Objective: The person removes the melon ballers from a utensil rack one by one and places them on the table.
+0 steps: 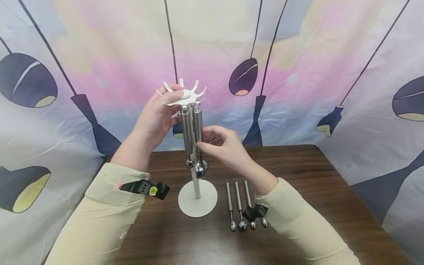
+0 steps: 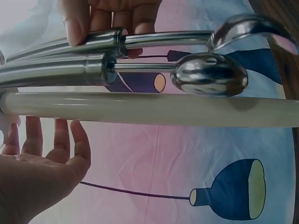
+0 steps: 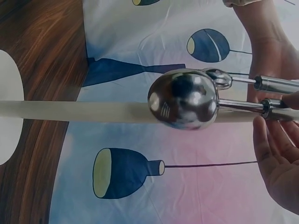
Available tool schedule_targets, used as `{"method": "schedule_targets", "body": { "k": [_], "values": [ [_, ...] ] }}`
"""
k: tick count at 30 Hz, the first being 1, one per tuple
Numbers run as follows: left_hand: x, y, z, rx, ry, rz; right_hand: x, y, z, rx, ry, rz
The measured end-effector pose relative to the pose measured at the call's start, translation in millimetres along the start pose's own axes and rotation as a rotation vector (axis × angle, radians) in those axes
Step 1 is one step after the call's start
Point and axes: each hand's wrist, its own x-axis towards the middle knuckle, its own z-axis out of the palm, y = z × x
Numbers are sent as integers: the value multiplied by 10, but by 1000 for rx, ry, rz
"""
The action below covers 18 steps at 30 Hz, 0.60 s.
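Observation:
A white stand (image 1: 188, 96) with hooked arms rises from a round base. Its top is gripped by my left hand (image 1: 155, 119), thumb over the hub and fingers underneath. Two steel melon ballers hang at the hooks. My right hand (image 1: 223, 141) pinches the handle of the right melon baller (image 1: 198, 125), which has the larger round scoop (image 3: 183, 99). Beside it hangs the left melon baller (image 1: 187, 129), with a smaller scoop (image 2: 209, 74). In the left wrist view both lie alongside the white pole (image 2: 149, 108), the right hand's thumb on the upper handle.
Several more steel melon ballers (image 1: 237, 195) lie side by side on the dark wooden table (image 1: 281, 162), right of the round base (image 1: 197, 206); my right wrist's strap overlaps part of them. A curtain printed with lamps (image 1: 132, 44) hangs behind the table and at its sides.

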Motion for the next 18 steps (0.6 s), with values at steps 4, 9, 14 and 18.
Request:
{"method": "schedule_targets", "body": {
  "k": [4, 9, 14, 18],
  "values": [
    [-5, 3, 10, 6, 8, 1, -25, -7, -10, -12, 22, 0],
    [-8, 8, 19, 11, 14, 7, -62, -41, -45, -10, 60, 21],
    [-12, 15, 24, 18, 23, 8, -85, -98, -93, 8, 93, 13],
    [-27, 29, 27, 15, 22, 5, -116, -141, -141, 43, 109, 4]
  ]
}}
